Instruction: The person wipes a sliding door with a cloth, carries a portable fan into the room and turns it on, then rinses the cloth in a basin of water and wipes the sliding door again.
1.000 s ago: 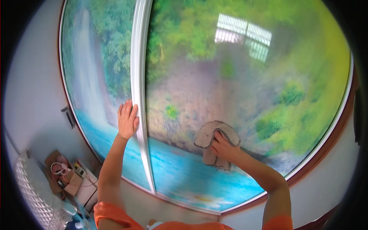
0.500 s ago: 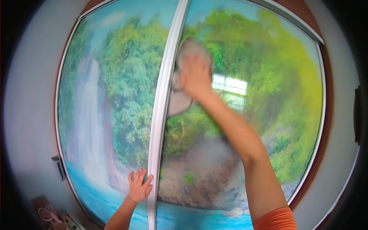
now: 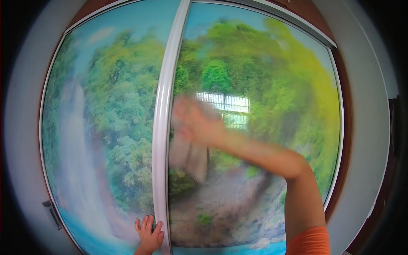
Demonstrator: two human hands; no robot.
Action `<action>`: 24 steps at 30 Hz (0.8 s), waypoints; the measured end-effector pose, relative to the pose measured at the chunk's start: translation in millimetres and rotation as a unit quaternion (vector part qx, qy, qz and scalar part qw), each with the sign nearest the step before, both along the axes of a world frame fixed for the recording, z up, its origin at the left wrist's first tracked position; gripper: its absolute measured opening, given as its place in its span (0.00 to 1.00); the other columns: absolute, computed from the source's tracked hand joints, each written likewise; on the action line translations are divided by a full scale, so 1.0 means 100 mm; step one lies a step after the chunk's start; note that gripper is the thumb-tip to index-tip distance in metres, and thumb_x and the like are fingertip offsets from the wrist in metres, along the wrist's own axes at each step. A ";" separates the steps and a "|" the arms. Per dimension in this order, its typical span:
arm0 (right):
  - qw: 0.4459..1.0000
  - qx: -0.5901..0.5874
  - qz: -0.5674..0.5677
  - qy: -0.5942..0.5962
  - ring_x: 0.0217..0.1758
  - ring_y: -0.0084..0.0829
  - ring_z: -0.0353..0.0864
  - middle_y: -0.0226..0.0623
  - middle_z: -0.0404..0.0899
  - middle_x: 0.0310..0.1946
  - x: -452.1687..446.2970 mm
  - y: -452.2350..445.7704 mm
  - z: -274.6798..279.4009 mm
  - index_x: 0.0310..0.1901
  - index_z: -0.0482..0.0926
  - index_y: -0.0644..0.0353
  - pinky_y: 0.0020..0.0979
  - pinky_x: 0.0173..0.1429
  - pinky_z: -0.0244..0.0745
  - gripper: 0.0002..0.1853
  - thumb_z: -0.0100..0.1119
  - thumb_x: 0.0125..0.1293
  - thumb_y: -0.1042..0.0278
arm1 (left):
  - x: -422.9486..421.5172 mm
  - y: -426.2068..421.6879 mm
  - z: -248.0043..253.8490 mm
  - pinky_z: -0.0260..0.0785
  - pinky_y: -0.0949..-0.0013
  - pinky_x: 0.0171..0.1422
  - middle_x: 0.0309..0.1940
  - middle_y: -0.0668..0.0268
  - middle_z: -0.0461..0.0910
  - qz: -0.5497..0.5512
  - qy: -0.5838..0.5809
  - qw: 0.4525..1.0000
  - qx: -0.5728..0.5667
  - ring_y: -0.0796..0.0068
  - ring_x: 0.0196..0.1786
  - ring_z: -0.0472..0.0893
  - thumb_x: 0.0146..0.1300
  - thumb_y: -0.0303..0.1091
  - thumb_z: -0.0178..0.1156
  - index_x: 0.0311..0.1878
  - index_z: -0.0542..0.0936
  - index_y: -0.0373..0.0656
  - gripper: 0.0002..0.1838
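One blurred right hand [image 3: 193, 121] grips a cloth [image 3: 189, 159] dangling beneath it at the picture panel [image 3: 272, 89]; the left hand [image 3: 149, 236], fingers spread, rests lower, by the white post [image 3: 161, 114]. Wiping appears underway; what remains is unclear.

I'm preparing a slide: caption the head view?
Right hand holding a cloth at a scenic panel, left hand by a white upright.

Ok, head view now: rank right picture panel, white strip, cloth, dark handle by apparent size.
1. Right picture panel
2. White strip
3. Cloth, blurred, partly behind the right hand
4. Dark handle
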State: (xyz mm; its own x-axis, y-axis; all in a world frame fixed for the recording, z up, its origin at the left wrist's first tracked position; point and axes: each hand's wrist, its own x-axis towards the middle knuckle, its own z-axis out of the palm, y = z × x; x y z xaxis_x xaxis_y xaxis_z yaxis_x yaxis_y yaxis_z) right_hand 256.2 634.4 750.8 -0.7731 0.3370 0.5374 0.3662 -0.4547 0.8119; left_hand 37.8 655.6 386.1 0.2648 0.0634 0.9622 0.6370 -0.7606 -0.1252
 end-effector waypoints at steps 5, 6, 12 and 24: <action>0.938 -0.024 0.248 0.240 0.67 0.43 0.41 0.40 0.49 0.62 -0.22 0.09 2.05 0.57 0.59 0.55 0.49 0.59 0.59 0.25 0.37 0.59 0.54 | 0.00 -0.08 0.06 0.43 0.41 0.60 0.57 0.49 0.61 0.005 0.001 1.000 0.017 0.49 0.59 0.60 0.58 0.38 0.46 0.53 0.69 0.42 0.20; 0.928 -0.014 0.258 0.268 0.67 0.43 0.41 0.39 0.49 0.62 -0.28 0.12 2.27 0.58 0.59 0.55 0.49 0.60 0.57 0.25 0.36 0.60 0.54 | 0.00 -0.10 0.06 0.43 0.41 0.60 0.57 0.49 0.61 0.012 0.007 1.000 0.006 0.48 0.59 0.60 0.58 0.38 0.45 0.53 0.69 0.42 0.20; 0.914 0.022 0.243 0.324 0.68 0.42 0.40 0.38 0.49 0.63 -0.49 0.26 3.13 0.59 0.59 0.53 0.49 0.62 0.54 0.25 0.36 0.61 0.55 | 0.05 -0.13 0.05 0.47 0.40 0.59 0.56 0.49 0.62 0.025 -0.006 1.000 -0.003 0.47 0.57 0.62 0.58 0.36 0.47 0.53 0.68 0.43 0.19; 0.959 0.055 0.160 0.226 0.66 0.42 0.46 0.42 0.56 0.59 -0.38 0.46 3.68 0.55 0.64 0.59 0.43 0.62 0.57 0.23 0.39 0.59 0.60 | 0.05 -0.05 -0.06 0.47 0.39 0.58 0.55 0.50 0.63 -0.026 -0.030 0.999 -0.013 0.50 0.57 0.63 0.57 0.37 0.49 0.52 0.70 0.46 0.18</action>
State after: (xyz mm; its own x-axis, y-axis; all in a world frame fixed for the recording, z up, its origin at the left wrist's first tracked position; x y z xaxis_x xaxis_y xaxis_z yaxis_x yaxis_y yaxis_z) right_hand 218.6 680.2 1119.1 -0.5076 0.0430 0.8605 0.8046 -0.3335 0.4913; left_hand 43.3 650.6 380.2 0.2112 0.0765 0.9744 0.6024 -0.7953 -0.0681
